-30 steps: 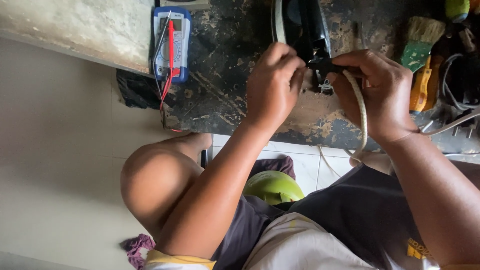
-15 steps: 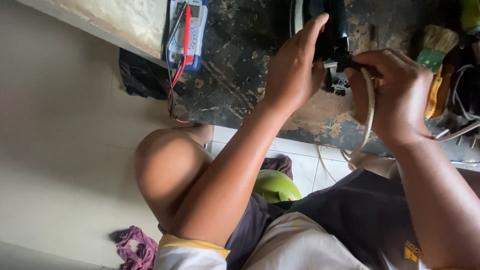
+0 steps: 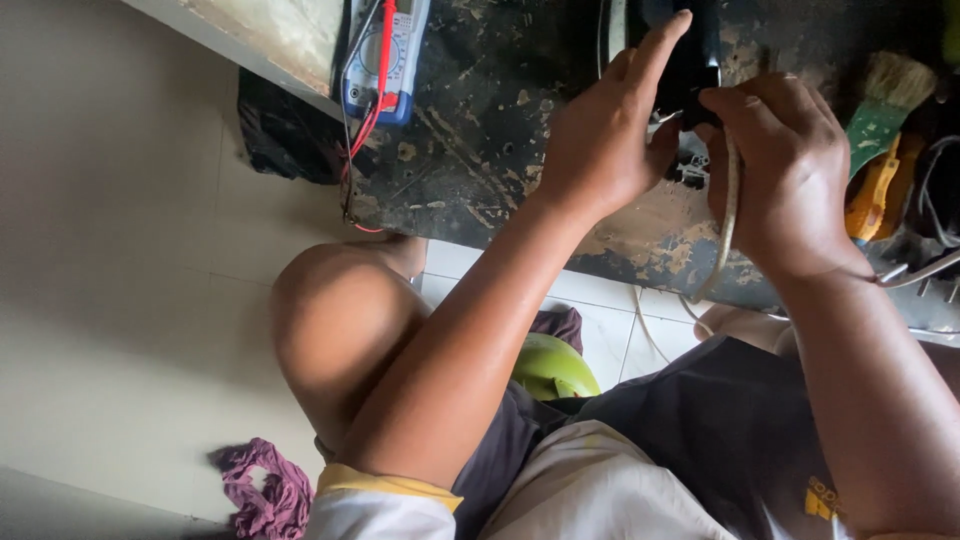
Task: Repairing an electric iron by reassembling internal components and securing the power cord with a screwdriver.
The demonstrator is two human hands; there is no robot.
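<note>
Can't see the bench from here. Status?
Left hand and right hand both on black device; right grips white cord. Multimeter lies apart, left.

Left index finger (image 3: 660,45) now outstretched.

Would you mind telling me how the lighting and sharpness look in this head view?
Head view: soft daylight, no glare; the pale floor tiles look washed out; the dark worktop and black device lose detail in shadow; the left hand and right hand are fairly sharp, the paintbrush at the edge softer.
</note>
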